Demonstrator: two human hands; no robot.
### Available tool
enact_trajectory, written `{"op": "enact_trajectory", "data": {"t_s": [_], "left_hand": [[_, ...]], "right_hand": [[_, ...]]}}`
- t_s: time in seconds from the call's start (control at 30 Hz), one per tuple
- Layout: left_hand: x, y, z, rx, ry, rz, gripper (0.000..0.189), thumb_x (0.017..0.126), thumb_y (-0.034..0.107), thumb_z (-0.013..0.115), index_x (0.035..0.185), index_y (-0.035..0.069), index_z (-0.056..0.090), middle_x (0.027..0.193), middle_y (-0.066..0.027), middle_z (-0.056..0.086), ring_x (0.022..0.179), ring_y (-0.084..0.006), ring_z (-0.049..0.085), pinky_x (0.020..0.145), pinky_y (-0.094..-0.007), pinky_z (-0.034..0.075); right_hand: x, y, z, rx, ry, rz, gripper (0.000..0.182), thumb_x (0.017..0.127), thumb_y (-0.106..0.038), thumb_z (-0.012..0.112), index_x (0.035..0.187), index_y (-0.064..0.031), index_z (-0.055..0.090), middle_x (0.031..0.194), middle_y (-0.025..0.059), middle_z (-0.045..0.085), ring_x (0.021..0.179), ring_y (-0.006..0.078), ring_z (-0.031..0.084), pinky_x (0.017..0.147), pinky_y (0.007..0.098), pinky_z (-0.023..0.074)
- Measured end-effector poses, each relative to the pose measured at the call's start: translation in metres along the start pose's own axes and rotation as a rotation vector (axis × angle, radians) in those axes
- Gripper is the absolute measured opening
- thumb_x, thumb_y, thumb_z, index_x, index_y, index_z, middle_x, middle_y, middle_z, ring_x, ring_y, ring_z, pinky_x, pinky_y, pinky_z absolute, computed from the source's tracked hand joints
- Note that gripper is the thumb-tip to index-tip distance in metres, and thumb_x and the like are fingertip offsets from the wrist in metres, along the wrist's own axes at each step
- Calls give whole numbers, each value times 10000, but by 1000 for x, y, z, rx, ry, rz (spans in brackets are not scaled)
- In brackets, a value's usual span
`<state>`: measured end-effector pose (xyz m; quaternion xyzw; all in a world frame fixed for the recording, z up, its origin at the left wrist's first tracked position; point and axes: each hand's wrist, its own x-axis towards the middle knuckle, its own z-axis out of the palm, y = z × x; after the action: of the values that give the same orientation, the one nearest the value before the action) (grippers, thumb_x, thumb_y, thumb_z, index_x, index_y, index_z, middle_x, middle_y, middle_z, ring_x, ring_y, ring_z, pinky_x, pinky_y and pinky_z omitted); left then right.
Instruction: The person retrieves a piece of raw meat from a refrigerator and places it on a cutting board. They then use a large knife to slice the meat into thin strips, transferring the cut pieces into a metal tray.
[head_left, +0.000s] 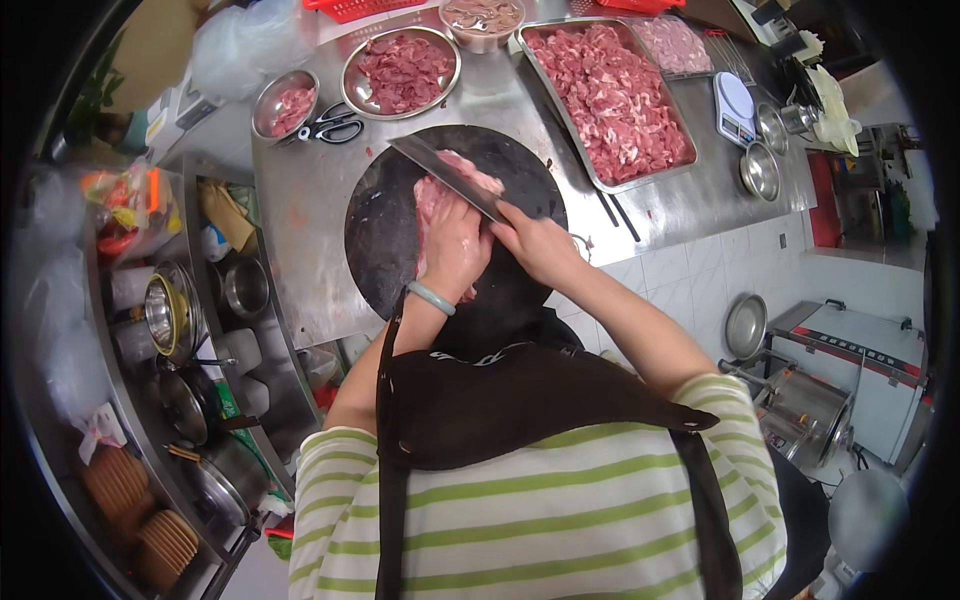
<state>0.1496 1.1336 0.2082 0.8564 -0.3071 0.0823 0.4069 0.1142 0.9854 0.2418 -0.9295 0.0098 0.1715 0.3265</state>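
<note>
A round dark chopping board (517, 161) sits on the stainless steel table, with a piece of raw meat (429, 202) on it. My left hand (450, 244), with a pale green bangle at the wrist, presses down on the meat and partly hides it. A cleaver (442, 172) is in my right hand (532, 240). Its blade slants up to the left across the meat, just beyond my left fingertips. Some pale, fatty meat (472, 171) lies on the far side of the blade.
Behind the board are a steel bowl of sliced meat (401, 71), a smaller bowl (285, 105) and scissors (337, 126). A large tray of cut meat (611, 97) stands at right, chopsticks (625, 217) by its corner. Farther right are a kitchen scale (735, 105) and metal bowls (760, 171).
</note>
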Motion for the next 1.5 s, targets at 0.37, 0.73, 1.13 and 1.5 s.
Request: {"op": "enact_trajectory", "data": {"t_s": [0.37,0.73,1.13,1.5], "left_hand": [[-10,-8,10,195,18,-45,430,736,41,637,1160,13,572,1210,-181,550,1173,-351,492,1020,-424,362],[-14,-11,11,165,72,8,374,676,33,667,1042,9,591,1112,-174,530,1100,-362,485,973,-433,371],[-13,-7,11,125,82,-25,422,704,37,677,1112,5,576,1147,-205,534,1111,-402,479,973,-453,372],[-7,-6,7,96,72,-38,362,708,55,688,1062,39,613,1101,-201,561,1074,-396,509,958,-456,383]], "right_hand": [[-57,36,8,59,44,51,421,935,-387,478,1267,-128,479,889,246,639,835,453,603,727,509,477],[-40,28,6,230,14,129,437,945,-404,447,1256,-103,502,889,249,645,874,440,609,753,496,479],[-83,26,2,47,100,-28,396,943,-345,491,1258,-106,491,852,201,657,770,405,628,680,471,494],[-75,31,-9,0,36,-68,391,937,-303,514,1263,-90,492,807,214,647,725,425,617,654,476,490]]}}
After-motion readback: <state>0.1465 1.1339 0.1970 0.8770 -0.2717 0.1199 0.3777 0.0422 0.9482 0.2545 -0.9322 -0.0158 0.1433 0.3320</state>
